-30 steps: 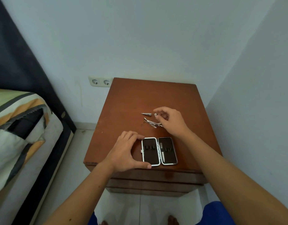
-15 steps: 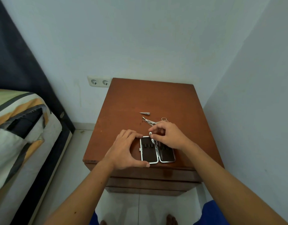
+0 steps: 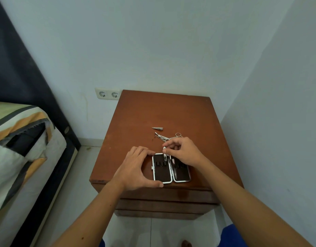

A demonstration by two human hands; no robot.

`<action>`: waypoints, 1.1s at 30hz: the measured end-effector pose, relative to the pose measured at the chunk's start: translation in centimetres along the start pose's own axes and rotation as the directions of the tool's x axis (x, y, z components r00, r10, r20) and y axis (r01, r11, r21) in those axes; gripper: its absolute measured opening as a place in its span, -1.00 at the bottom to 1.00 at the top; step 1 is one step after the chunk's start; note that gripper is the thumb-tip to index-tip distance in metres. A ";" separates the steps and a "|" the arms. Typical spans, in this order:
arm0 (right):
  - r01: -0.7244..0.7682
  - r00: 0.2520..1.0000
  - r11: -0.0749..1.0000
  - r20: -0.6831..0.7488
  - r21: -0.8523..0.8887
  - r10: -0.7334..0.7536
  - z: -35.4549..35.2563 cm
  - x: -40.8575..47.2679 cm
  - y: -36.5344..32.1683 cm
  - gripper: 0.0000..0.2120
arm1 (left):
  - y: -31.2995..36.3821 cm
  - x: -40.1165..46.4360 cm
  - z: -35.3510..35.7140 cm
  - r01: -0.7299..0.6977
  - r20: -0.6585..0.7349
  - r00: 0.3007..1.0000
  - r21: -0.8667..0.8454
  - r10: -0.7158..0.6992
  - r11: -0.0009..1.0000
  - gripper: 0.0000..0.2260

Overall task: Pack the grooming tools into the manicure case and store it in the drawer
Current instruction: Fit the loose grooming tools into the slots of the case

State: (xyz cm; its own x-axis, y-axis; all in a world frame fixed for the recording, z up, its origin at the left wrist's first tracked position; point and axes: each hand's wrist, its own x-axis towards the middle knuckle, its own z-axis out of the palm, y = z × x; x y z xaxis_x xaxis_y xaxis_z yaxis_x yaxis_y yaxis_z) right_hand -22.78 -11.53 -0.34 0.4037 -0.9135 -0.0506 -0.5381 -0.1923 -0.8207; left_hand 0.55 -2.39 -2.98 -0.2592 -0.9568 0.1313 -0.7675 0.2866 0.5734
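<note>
Right hand lower, nail clipper over open manicure case.

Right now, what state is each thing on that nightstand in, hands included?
Manicure case: open flat.
Left hand: steadying the case's left edge.
Right hand: pinching a small clipper over the case.
Second clipper: loose on top.
Scissors: unpacked.
Drawers: shut.

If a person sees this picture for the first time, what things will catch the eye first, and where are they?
First, the open manicure case at the front edge of the brown nightstand, steadied by the left hand at its left side. The right hand holds a small metal tool over the case's left half. Behind the hands lie a nail clipper and a pile with scissors.
</note>
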 end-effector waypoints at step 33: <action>0.275 0.961 0.877 0.104 -0.394 -0.255 -0.4 -3.4 0.6 -0.55 | 0.3 -0.1 0.0 -0.012 -0.009 1.000 0.000 0.012 1.000 -0.03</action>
State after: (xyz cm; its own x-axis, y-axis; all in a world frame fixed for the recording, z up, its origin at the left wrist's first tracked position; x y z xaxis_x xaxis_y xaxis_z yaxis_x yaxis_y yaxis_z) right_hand -24.73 -8.64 -0.41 0.6023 -0.7917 0.1016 -0.6523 -0.5616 -0.5090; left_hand 0.35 -2.22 -2.83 -0.2637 -0.9536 0.1453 -0.7642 0.2984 0.5718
